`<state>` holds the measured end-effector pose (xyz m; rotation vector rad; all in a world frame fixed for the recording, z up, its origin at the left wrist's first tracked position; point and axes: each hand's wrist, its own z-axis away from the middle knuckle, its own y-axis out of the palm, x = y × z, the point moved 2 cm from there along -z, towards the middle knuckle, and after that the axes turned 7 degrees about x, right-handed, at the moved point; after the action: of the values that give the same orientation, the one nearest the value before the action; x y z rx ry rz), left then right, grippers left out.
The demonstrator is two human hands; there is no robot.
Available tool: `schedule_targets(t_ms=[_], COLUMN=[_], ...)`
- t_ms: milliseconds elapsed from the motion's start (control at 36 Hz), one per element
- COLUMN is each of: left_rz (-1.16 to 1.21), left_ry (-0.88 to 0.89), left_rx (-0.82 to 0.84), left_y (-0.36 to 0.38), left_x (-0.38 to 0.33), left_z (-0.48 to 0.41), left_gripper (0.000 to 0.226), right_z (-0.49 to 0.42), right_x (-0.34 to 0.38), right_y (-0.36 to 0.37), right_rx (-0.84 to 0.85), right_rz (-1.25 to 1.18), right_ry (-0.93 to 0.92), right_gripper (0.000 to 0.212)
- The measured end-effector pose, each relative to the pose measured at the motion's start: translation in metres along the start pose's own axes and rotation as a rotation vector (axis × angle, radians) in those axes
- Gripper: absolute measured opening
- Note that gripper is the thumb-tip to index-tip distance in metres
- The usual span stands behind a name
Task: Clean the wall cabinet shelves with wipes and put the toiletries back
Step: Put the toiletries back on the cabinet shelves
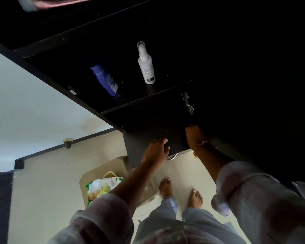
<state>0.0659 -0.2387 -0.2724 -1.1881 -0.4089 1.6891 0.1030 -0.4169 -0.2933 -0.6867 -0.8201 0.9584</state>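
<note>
One dark wall cabinet point(165, 29) fills the upper half of your view, open at the front, very dim inside; two shelf edges show as paler lines running up and to the right. On the lower of those shelves stand two toiletries, well apart from each other: one white spray bottle point(146, 63) with a clear cap, upright near the shelf's front edge, and one blue bottle point(105, 79) to its left, standing cap down, with droplets or specks glinting on the shelf around its base. At the very top left, one pale rounded container with something pinkish beside it sits on a higher level, cut off by the frame, so you cannot tell what it is. To the left of the cabinet is one pale wall panel with a dark trim line below it. Your two arms reach up in rolled light sleeves. Your left hand point(156, 151) is at the cabinet's bottom front edge, fingers loosely curled and a little spread, holding nothing that shows. Your right hand point(194, 135) goes into the dark bottom compartment, one thin gold bangle point(203, 147) at the wrist; the fingers are lost in shadow, so you cannot tell whether they grip anything. One metal hinge point(187, 103) glints above that hand. Below, one beige stool or bin point(116, 166) stands on the pale floor, carrying one green and white pack of baby wipes point(102, 188). Your two bare feet point(165, 187) stand just right of it.
</note>
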Motion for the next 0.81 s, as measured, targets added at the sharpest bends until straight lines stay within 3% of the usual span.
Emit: schedule_targets(t_ms=[111,250,444,806], left_rz=[0.000,0.020,0.067,0.062], left_ry=[0.004,0.014,0.006,-0.043], left_rx=[-0.023,-0.067,-0.111,-0.142], left_y=[-0.007,-0.022,-0.031,-0.045], left_x=[-0.003,-0.009,-0.005,0.031], left_z=[0.001,0.001,0.001,-0.017], left_gripper=[0.036,0.037,0.035,0.037], right_z=[0.010,0.020,0.015,-0.054], right_x=[0.011,0.026,0.052,0.084], right_y=[-0.014,-0.023,-0.049,-0.053], right_rx=[0.040,-0.073,-0.130,-0.143], right_rz=[0.004,-0.118,-0.296,-0.288], right_ry=[-0.061,-0.230,-0.246,-0.225], right_gripper=[0.025,0.024,0.017,0.018])
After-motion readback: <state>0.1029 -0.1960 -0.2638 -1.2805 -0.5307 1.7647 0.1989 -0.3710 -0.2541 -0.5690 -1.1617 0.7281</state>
